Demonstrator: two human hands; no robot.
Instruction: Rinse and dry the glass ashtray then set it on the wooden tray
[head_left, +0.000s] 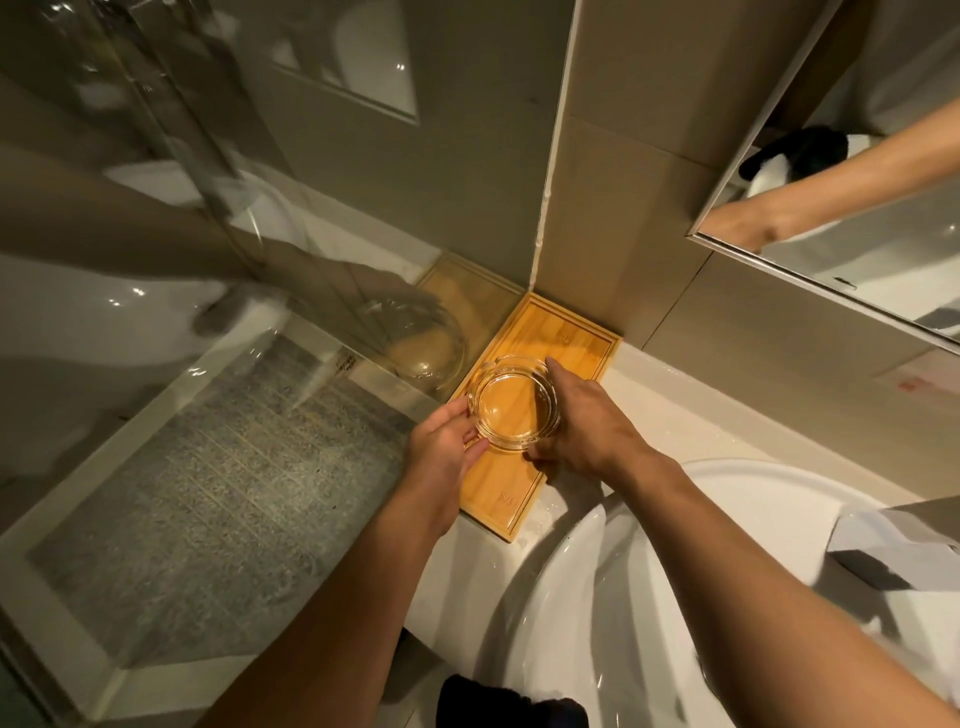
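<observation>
Both hands, left (448, 448) and right (582, 422), grip the glass ashtray (511, 404) over the wooden tray (563, 332). Risk: wet glass slipping, chipping on landing.

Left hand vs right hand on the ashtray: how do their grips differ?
The left hand takes the glass ashtray from its near-left side, fingertips on the rim; the right hand comes from the right and spans more of it, one finger at the far rim, others at the near edge. The left arm enters from below, the right arm crosses over the white basin. Both are bare and hold the ashtray over the wooden tray.
</observation>
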